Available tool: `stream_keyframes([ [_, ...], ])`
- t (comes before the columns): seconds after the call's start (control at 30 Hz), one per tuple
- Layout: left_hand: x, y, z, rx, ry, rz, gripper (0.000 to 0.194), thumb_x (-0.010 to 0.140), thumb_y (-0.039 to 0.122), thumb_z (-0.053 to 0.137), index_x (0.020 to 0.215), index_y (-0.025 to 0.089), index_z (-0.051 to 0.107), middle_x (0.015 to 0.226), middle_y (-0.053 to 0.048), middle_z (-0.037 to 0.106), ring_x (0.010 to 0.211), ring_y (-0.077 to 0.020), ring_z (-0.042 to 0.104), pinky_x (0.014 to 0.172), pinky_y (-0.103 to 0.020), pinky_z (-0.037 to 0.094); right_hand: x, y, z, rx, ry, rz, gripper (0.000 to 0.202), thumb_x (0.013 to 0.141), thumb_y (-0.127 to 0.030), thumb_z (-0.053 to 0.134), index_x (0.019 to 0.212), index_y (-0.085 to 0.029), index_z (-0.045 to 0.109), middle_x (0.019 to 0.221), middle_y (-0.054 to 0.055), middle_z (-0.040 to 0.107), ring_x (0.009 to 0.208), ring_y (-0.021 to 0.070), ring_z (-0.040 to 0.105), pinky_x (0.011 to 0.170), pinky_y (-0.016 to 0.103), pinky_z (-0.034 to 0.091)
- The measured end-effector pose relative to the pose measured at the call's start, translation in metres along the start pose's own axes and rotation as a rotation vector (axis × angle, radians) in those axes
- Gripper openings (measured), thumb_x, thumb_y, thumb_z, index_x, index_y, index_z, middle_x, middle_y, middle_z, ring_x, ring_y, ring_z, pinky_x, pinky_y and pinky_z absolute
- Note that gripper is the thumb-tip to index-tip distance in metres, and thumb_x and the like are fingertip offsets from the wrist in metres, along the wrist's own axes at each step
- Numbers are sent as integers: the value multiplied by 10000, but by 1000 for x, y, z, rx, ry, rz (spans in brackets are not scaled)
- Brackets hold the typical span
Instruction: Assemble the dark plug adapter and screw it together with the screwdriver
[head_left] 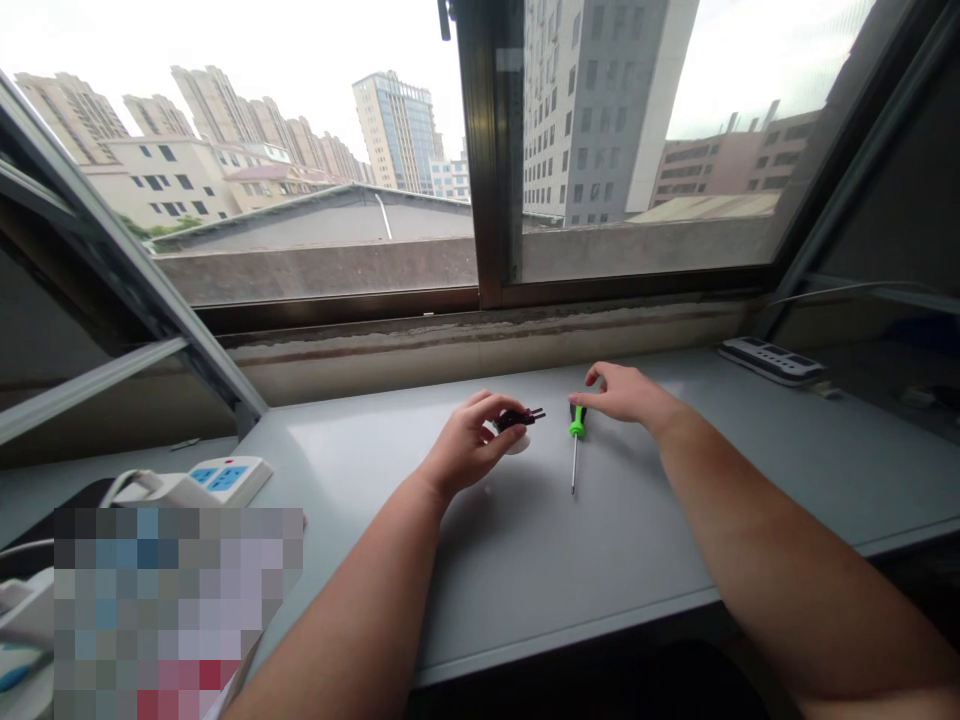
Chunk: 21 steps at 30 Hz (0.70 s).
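A small black plug (514, 419) with two metal prongs pointing right is gripped by my left hand (480, 435), thumb in front and fingers curled over the top. Just under it a white rounded piece (517, 442) shows, partly covered by the thumb; whether it is joined to the plug I cannot tell. To the right, a screwdriver (577, 430) with a green and black handle points its metal shaft toward me over the desk. My right hand (619, 390) is at the handle's far end, thumb over it, with a gap between thumb and curled fingers.
The grey desk (555, 580) runs along the window. A white power strip (232, 478) with blue sockets and cables sits at the left, beside a pixelated patch. Another white and dark power strip (772, 360) lies at the back right. A metal frame (202, 370) slants down at the left.
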<state>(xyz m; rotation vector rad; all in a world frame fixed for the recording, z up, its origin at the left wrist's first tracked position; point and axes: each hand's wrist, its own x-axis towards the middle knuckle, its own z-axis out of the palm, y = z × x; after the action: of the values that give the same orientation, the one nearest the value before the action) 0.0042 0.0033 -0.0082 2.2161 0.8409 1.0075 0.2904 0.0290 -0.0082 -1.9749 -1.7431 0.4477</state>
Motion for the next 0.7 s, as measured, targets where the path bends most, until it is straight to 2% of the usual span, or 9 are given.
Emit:
stream_keyframes([
  [0.07, 0, 0, 0, 10, -22, 2, 215, 938, 320, 662, 1124, 233, 728, 1062, -77, 634, 880, -157, 637, 661, -237, 547, 1, 3, 6, 42, -143, 90, 619, 639, -615, 858, 1060, -224, 627, 730, 39, 710, 550, 204, 660, 543, 337, 541],
  [0.17, -1, -2, 2, 24, -46, -18, 280, 918, 303, 677, 1191, 247, 693, 1077, -78, 653, 925, -175, 648, 679, -251, 554, -2, 1, 15, 246, -203, 44, 690, 572, -453, 942, 1121, -201, 609, 612, 0, 678, 398, 175, 596, 450, 323, 529],
  [0.23, -2, -3, 3, 18, -49, -47, 375, 892, 296, 703, 1261, 258, 649, 1086, -76, 667, 966, -188, 656, 696, -258, 559, -2, -1, 15, 347, -201, -7, 642, 591, -374, 940, 1114, -190, 614, 610, 2, 681, 382, 173, 597, 440, 330, 548],
  [0.3, -3, -4, 4, 8, -56, -66, 423, 881, 300, 715, 1292, 260, 621, 1095, -77, 677, 981, -192, 663, 709, -262, 562, 0, -1, 9, 411, -186, -24, 647, 665, -360, 897, 1204, -190, 581, 663, 13, 699, 453, 195, 659, 485, 352, 598],
  [0.4, -3, -6, 4, 15, -92, -61, 387, 882, 304, 711, 1256, 255, 627, 1101, -76, 691, 972, -188, 667, 729, -272, 564, 1, -2, -4, 740, -37, -136, 787, 785, -377, 805, 1444, -246, 395, 807, 8, 717, 677, 222, 758, 652, 410, 673],
  [0.5, -3, -5, 5, 30, -133, -59, 350, 875, 283, 710, 1217, 253, 641, 1079, -65, 697, 955, -183, 669, 776, -293, 571, -6, -12, -15, 1057, 166, -376, 827, 846, -437, 751, 1517, -377, 272, 1018, 9, 725, 893, 228, 782, 793, 451, 682],
  [0.6, -1, -2, 5, 34, -200, -45, 250, 868, 248, 697, 1118, 245, 698, 1052, -57, 686, 930, -176, 674, 800, -299, 577, -23, -29, -20, 1048, 262, -519, 817, 889, -480, 712, 1536, -458, 214, 1152, 31, 721, 950, 242, 778, 792, 443, 677],
  [0.7, 0, 0, 6, 48, -248, -35, 207, 853, 225, 699, 1056, 241, 736, 1056, -53, 674, 894, -163, 672, 800, -293, 577, -38, -42, -21, 1006, 263, -570, 829, 890, -445, 729, 1534, -456, 206, 1202, 52, 723, 919, 246, 780, 767, 427, 670],
])
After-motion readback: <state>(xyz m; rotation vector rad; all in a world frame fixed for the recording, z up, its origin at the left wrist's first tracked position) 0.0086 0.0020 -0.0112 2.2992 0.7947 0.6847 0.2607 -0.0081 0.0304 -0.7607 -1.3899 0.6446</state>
